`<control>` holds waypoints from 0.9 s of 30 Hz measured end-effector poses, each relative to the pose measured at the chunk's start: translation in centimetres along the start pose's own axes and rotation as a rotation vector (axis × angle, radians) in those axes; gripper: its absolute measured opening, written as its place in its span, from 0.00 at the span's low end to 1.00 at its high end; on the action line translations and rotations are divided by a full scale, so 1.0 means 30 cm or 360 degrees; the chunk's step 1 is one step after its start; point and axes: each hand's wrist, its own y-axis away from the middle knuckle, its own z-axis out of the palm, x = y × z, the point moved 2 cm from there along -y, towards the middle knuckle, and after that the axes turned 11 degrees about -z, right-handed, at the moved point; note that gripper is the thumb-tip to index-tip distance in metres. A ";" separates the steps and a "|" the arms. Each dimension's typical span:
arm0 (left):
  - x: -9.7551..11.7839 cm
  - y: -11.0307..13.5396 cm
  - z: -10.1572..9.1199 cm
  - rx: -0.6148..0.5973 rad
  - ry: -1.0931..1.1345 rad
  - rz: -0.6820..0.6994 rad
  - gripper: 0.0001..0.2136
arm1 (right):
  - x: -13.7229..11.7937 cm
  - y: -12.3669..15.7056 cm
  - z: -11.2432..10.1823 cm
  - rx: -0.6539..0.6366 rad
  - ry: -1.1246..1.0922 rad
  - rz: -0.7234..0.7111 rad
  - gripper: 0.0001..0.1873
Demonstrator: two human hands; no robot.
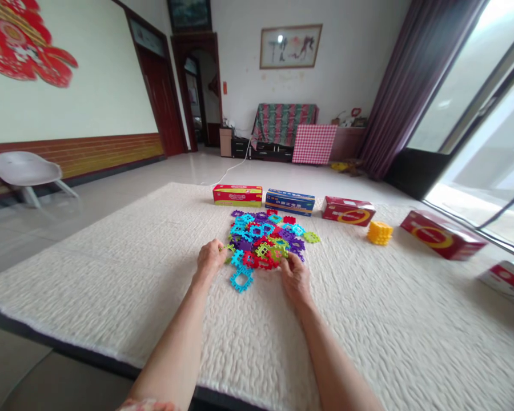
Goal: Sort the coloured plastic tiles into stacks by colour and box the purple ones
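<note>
A heap of flat interlocking plastic tiles (265, 237) in blue, purple, red, green and yellow lies on a cream mat (132, 268). My left hand (211, 258) rests at the heap's near left edge, fingers curled on a yellow-green tile (228, 248). At the near right edge my right hand (294, 275) has its fingers bent into the tiles, touching a green one (278, 251); what it grips is hidden. A blue tile (241, 278) lies loose between my hands.
A yellow block of stacked tiles (380, 233) stands to the right. Boxes line the mat's far edge: red-yellow (237, 195), blue (289, 202), red (348, 210), with another red box (442, 234) at right. A white chair (25, 171) stands at left.
</note>
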 end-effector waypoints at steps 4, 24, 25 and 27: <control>0.019 -0.008 -0.028 0.0371 0.0580 -0.0101 0.10 | -0.012 -0.014 -0.014 0.0047 -0.0153 0.0154 0.22; 0.364 0.165 0.131 -0.0282 0.1120 0.0541 0.09 | 0.002 -0.034 -0.028 0.0090 -0.0719 0.0418 0.22; 0.361 0.166 0.135 -0.0283 0.1133 0.0541 0.08 | 0.003 -0.034 -0.029 0.0091 -0.0711 0.0414 0.21; 0.352 0.165 0.140 -0.0283 0.1163 0.0553 0.09 | 0.001 -0.035 -0.030 0.0065 -0.0722 0.0404 0.20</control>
